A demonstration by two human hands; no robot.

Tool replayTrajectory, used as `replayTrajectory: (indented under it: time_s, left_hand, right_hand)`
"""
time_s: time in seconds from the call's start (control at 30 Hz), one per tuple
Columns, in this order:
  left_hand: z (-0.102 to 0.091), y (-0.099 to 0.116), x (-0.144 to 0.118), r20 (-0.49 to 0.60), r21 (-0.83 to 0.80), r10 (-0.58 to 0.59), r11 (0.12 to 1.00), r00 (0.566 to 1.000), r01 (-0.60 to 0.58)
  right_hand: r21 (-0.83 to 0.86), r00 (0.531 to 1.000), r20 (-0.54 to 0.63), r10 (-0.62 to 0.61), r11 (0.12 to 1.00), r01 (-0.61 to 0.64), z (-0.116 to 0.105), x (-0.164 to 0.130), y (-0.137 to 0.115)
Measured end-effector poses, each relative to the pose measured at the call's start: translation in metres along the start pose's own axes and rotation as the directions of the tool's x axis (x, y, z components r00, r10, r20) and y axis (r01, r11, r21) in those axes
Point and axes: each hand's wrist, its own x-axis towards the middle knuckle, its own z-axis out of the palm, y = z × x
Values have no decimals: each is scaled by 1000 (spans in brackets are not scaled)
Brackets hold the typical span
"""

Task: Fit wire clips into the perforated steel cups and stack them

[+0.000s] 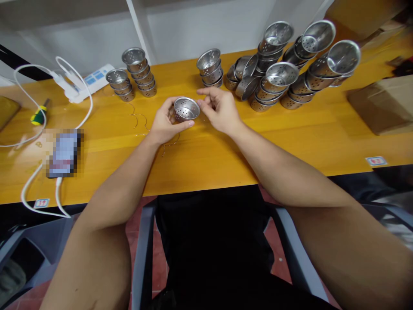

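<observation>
My left hand [165, 125] grips a small perforated metal cup [186, 109] just above the yellow wooden table [206, 155], thumb under its rim. My right hand [219, 108] touches the cup's right rim with pinched fingertips; whether it holds a thin wire there is too small to tell. Thin bent wire pieces [141, 120] lie on the table just left of my left hand.
Short stacks of the same metal cups stand at the back left [139, 72] and back middle [210, 68]. A large leaning pile of cups [290, 69] fills the back right. A phone [63, 153], white cables, a power strip [93, 78], a screwdriver [39, 115] and a cardboard box [383, 105] sit around.
</observation>
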Motion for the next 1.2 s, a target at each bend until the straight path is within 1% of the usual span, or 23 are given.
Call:
replayTrajectory:
  time_s: [0.07,0.13,0.3,0.43,0.57,0.7,0.93,1.0,1.13,1.2]
  left_hand:
    - [1,5,1,0,9,6,1000,1000,-6]
    - [2,9,1,-5,17,2,1000,1000,-2]
    - [4,17,0,-18,43,-43,998,999,44]
    - [6,22,-2,0,57,-59,997,998,59]
    - [7,26,-3,27,56,-70,996,997,69]
    - [7,28,-3,32,89,-81,993,996,78]
    - [10,36,-6,42,158,-65,986,997,57]
    - [12,39,-6,60,177,-65,983,996,54]
    - [19,43,-6,105,137,-9,991,994,-6]
    - [23,43,-6,117,120,-2,993,993,-12]
  right_hand:
    - [-57,1000,30,-8,998,10,-3,0,-3]
    - [-74,999,50,-10,997,14,-5,0,-5]
    - [-41,999,49,-22,999,25,-6,0,-10]
    - [-17,997,74,-23,1000,25,-4,-2,-15]
    - [-22,998,69,-11,1000,12,-3,-3,-17]
    - [-15,998,59,1,1000,0,-1,-3,-16]
    - [-16,999,49,11,1000,-10,3,-4,-14]
    - [-13,999,46,20,1000,-20,6,-5,-13]
    - [-2,998,38,59,998,-59,10,-6,-13]
    - [13,997,22,69,998,-69,13,-7,-12]
